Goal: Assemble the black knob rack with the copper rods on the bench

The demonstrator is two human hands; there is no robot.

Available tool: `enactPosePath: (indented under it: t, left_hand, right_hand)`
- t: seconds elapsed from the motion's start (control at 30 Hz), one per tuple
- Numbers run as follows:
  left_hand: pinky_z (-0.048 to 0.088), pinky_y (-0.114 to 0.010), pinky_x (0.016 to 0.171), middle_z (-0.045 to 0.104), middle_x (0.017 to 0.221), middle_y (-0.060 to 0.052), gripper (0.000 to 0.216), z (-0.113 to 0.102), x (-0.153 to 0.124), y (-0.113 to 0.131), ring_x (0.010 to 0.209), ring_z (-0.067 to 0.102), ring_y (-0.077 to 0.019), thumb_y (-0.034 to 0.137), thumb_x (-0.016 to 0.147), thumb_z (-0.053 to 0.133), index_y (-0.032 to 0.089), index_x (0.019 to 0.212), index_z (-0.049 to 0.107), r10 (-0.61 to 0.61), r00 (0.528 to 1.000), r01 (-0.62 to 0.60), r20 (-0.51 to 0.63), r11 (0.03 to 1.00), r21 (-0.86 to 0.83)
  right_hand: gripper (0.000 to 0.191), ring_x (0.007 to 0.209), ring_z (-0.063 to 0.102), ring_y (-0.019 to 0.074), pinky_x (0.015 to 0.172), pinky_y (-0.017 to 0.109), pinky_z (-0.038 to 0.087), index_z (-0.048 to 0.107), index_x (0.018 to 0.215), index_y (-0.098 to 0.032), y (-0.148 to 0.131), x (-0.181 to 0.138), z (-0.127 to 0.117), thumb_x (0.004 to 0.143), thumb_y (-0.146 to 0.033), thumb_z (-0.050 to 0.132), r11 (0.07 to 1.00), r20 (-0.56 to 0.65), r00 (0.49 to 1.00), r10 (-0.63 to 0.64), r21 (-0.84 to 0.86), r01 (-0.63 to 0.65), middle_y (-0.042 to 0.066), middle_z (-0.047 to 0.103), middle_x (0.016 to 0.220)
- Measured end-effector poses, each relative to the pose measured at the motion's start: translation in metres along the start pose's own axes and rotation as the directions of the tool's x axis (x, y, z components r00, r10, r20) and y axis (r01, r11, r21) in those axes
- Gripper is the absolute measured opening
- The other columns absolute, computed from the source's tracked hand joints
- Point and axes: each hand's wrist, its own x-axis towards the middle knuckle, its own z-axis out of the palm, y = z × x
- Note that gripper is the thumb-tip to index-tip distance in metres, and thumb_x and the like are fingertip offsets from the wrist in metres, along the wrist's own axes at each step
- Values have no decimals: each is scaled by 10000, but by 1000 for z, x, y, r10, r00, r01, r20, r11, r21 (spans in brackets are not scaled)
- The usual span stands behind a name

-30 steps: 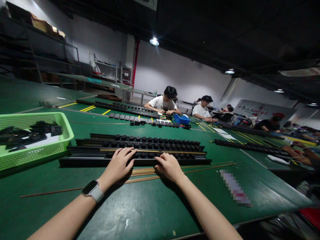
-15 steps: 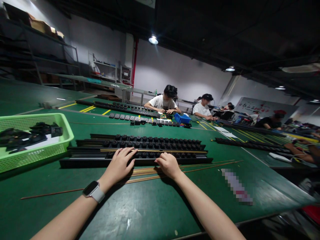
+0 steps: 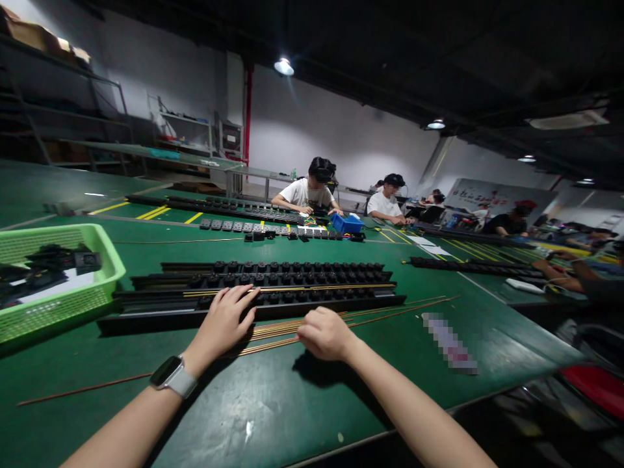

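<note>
My left hand (image 3: 225,320), a watch on its wrist, lies with fingers spread at the black slotted rails (image 3: 146,320). Its fingertips touch or nearly touch thin brass-coloured rods (image 3: 336,287) lying along the rails. Rows of round black parts (image 3: 297,277) fill the rails. Over the front bundle of brass rods (image 3: 275,330), my right hand (image 3: 325,333) is closed with its fingers curled together. Whatever the right fingers hold, if anything, is hidden. A single darker rod (image 3: 82,390) sticks out to the left beneath my left forearm.
A green basket (image 3: 114,270) with black parts stands at the left. A blurred flat item (image 3: 448,343) lies at the right on the green table (image 3: 253,416). Across it, co-workers (image 3: 305,194) sit near a blue bin (image 3: 347,223) and more black rails (image 3: 234,211).
My right hand has drawn back from the rails toward me, over the front rods. My left hand stays spread at the rails. The whole view has shifted slightly.
</note>
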Motion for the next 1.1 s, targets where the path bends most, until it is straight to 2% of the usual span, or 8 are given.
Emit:
enactPosePath:
  t: [0.03,0.1,0.17,0.23,0.33,0.47,0.87,1.1]
  left_hand:
    - [349,-590,1271,637,1554,-111,497,0,1,-1,1443,577,-309,415,1045,523,283,1514,621,3,1000,-3,0,1000,3]
    - [343,-595,1271,635,1553,-119,504,1,2,-2,1437,579,-314,422,1047,515,263,1514,621,10,1000,-10,-1,1000,12]
    - [349,-600,1263,639,1546,-122,507,2,3,-3,1429,583,-317,428,1049,506,257,1513,620,14,1000,-14,3,1000,18]
    - [353,-603,1258,645,1538,-124,513,3,3,-3,1423,586,-318,437,1050,498,256,1515,617,12,1000,-13,8,1000,21]
    - [341,-598,1265,638,1545,-125,518,3,3,-2,1430,579,-314,448,1055,477,257,1518,610,9,1000,-10,20,1000,28]
    - [322,-593,1280,631,1554,-115,518,2,3,1,1440,571,-307,451,1051,471,286,1526,597,-2,1000,2,20,1000,20]
    - [341,-584,1263,628,1558,-123,503,3,4,-2,1436,572,-311,461,1065,472,279,1515,603,12,1000,-12,15,1000,9]
    - [383,-563,1228,649,1536,-125,534,1,5,-3,1406,596,-313,543,1054,528,277,1511,598,38,999,-38,1,999,22]
  right_hand:
    - [254,832,635,199,746,348,465,706,1057,-214,16,-8,-3,1116,-272,465,992,-16,992,126,6,-126,60,720,916]
    - [297,1103,671,248,951,403,525,686,1296,-202,44,-25,-7,1100,-273,475,929,-54,927,370,-9,-371,126,747,1187]
    - [461,1368,586,284,1166,485,456,565,1537,-220,62,-39,-7,1094,-325,496,852,-44,855,518,-64,-519,146,663,1454]
    - [609,1559,420,294,1302,547,307,396,1681,-254,69,-48,-2,1094,-376,501,815,25,819,574,-119,-567,113,518,1652]
    - [702,1654,252,296,1354,586,175,272,1737,-271,69,-53,8,1097,-441,507,795,124,788,603,-168,-582,70,363,1763]
    - [699,1652,266,287,1364,585,134,286,1734,-255,67,-54,13,1102,-464,499,776,141,765,629,-175,-606,65,369,1759]
    - [598,1613,354,275,1350,582,158,412,1680,-275,73,-59,13,1106,-418,495,734,100,729,678,-156,-661,69,479,1698]
    - [606,1604,372,270,1352,578,163,409,1681,-268,74,-61,14,1102,-417,505,743,83,740,667,-150,-652,69,463,1707]
